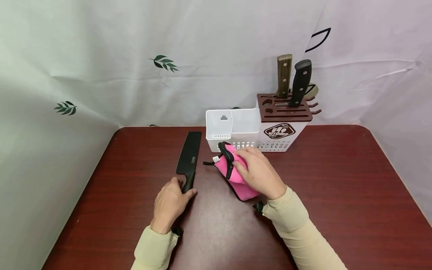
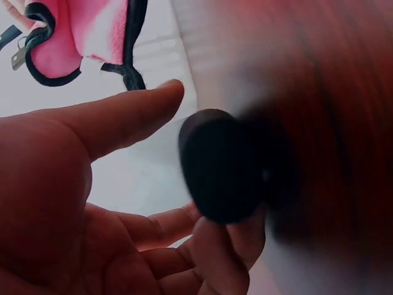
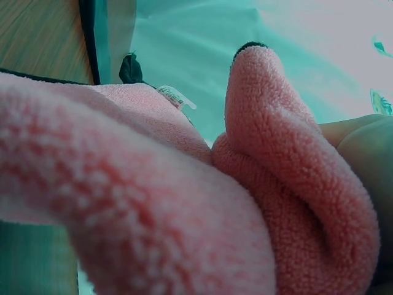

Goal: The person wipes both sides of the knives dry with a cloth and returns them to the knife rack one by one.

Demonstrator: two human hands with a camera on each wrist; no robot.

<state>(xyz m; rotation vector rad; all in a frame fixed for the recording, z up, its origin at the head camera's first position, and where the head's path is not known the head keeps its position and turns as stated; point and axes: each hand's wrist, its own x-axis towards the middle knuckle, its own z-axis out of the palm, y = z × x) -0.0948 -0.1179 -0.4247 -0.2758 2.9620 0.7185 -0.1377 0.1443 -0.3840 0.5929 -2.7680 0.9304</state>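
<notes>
On the table at left centre lies a black kitchen knife (image 1: 189, 153), its broad blade pointing away from me. My left hand (image 1: 170, 204) is around its handle (image 2: 221, 166). In the left wrist view the fingers (image 2: 221, 252) touch one side of the handle, while the straight thumb stands apart from the other. My right hand (image 1: 258, 170) holds a bunched pink cloth (image 1: 248, 191) with black edging and a small white tag. Folds of the cloth (image 3: 141, 184) fill the right wrist view and hide most of the fingers.
Behind the cloth stands a white perforated kitchen rack (image 1: 244, 120). Its brown slotted block (image 1: 283, 114) holds a wood-handled knife (image 1: 284, 75) and a black-handled knife (image 1: 301, 80), with hooks on its right side. A pale curtain (image 1: 135, 75) hangs along the table's back edge.
</notes>
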